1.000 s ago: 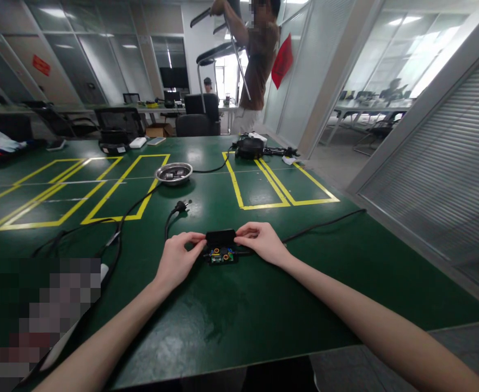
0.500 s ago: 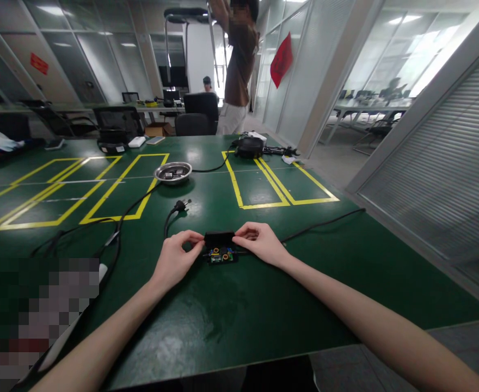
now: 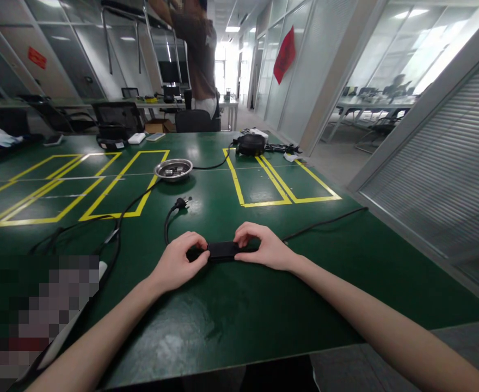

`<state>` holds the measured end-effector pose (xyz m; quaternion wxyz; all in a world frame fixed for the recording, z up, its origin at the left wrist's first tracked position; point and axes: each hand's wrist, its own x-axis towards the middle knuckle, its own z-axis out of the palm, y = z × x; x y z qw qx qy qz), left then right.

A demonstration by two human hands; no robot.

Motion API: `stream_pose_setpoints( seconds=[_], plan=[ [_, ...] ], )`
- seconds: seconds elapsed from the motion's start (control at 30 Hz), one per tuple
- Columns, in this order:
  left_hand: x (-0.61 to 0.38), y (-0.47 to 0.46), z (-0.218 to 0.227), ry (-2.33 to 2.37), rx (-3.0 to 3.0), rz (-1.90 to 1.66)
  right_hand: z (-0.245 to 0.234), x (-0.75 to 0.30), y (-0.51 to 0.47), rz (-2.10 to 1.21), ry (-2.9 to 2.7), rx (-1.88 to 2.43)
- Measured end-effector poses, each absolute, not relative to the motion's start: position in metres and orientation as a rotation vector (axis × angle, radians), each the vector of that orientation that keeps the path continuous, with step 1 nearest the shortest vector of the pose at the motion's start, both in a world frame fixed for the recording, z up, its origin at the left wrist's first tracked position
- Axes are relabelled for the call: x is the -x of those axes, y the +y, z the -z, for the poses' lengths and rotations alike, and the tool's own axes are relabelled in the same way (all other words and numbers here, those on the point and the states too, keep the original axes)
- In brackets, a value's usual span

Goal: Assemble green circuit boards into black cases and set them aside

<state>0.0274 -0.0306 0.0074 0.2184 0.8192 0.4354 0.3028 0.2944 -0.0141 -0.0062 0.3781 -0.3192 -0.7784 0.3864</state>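
A black power adapter case (image 3: 223, 251) lies on the green table between my hands, its cover down over the circuit board, which is now hidden. My left hand (image 3: 182, 258) grips the case's left end between thumb and curled fingers. At the right end, my right hand (image 3: 264, 246) pinches the case the same way, thumb on the near side and fingers on the far side. A black power plug (image 3: 180, 203) on a cable lies just beyond my left hand. Another black cable (image 3: 325, 224) runs off to the right from behind my right hand.
A metal bowl (image 3: 173, 170) holding small metal parts stands farther back. Yellow tape outlines (image 3: 266, 204) mark the green table (image 3: 239, 321). A black coiled device (image 3: 251, 145) sits at the far edge. Loose cables lie at left. Beyond the table, a person (image 3: 201, 60) holds up a chair (image 3: 135, 13).
The raised black cover has come down over the circuit board, and both hands have closed around the case's ends. The person in the background has moved left with the chair.
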Motion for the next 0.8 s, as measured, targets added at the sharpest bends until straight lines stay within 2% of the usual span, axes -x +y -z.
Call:
stream_pose_setpoints(
  seconds=[0.27,0.47,0.8],
  plan=[
    [-0.0261,-0.03,-0.0077,1.209,-2.249,-0.775,0.0058,-0.293,-0.0156,-0.907,-2.15,0.892],
    [-0.0258,-0.0279,-0.0057,1.14,-2.443,-0.663,0.0058,-0.2943,-0.0136,-0.857,-2.167,0.916],
    [-0.0356,-0.0335,-0.008,1.263,-2.569,-0.432,0.0006,-0.2888,-0.017,-0.977,-2.115,1.015]
  ],
)
